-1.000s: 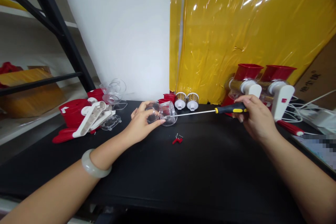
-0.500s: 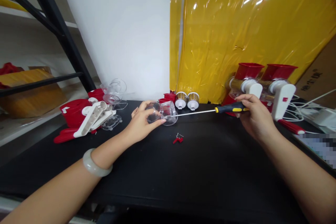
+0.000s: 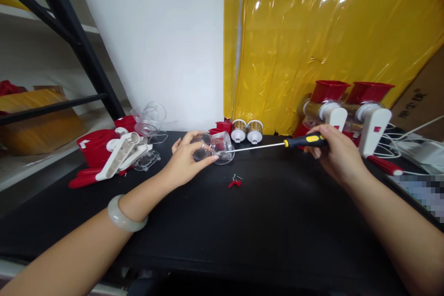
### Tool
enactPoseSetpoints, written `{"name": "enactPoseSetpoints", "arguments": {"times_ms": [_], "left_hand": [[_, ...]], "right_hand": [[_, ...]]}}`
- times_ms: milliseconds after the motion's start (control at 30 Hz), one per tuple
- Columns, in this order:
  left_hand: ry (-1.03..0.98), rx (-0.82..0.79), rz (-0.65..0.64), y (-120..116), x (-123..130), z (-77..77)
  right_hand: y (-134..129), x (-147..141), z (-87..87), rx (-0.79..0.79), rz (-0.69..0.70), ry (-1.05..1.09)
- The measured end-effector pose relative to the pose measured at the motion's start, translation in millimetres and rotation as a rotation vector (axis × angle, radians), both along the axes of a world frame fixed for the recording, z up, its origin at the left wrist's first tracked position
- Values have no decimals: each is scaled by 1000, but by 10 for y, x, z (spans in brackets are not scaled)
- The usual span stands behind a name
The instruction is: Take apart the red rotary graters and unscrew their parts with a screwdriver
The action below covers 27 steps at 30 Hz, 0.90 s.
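Observation:
My left hand (image 3: 185, 159) is closed around a clear plastic housing (image 3: 224, 145) that lies on its side, its wide round rim facing right. In my right hand (image 3: 335, 152) is a screwdriver (image 3: 301, 141) with a black and yellow handle. Its long shaft points left and the tip meets the clear housing near my left thumb; the exact contact spot is too small to make out. On the black table just below lie small red plastic pieces (image 3: 235, 184) and a few small screws (image 3: 237, 176).
Two grater drums (image 3: 255, 132) stand at the back beside red parts (image 3: 222, 127). Two red-and-white rotary graters (image 3: 373, 118) stand at the right near white cables (image 3: 393, 145). Left are red bases (image 3: 99, 148), white crank arms (image 3: 120, 155), and clear housings (image 3: 151, 122). A shelf rack (image 3: 78, 41) borders the left.
The view shifts very slightly. Both hands keep their holds, and the screwdriver tip stays at the clear housing. Fingers of my right hand have turned a little on the handle.

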<state>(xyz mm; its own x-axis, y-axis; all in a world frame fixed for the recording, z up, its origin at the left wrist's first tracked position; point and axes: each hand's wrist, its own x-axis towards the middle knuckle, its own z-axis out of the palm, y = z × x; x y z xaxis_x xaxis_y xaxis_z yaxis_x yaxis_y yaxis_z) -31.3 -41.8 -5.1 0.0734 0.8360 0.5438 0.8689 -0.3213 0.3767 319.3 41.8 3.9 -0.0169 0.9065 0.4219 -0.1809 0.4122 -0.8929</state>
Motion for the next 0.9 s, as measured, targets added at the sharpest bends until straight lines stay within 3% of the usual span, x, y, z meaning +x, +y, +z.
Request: {"name": "enactPoseSetpoints", "arguments": {"times_ms": [200,467,733,800,900], "left_hand": [[26,15,-8,-2,-5,-8],[48,22,-11,-6,-2,2],[49,15,-8,-3,-8,1],[50,12,-5,-8,-2,5],[56,13,-1,-17,5,9]], "right_hand": [[-93,-26,61,-17,212,263],[-48,-23,43,26,88,103],[-162,-10,93,-1,332,244],[-180,-28,97,8,335,238],[-166,-43,82,28,231,186]]}}
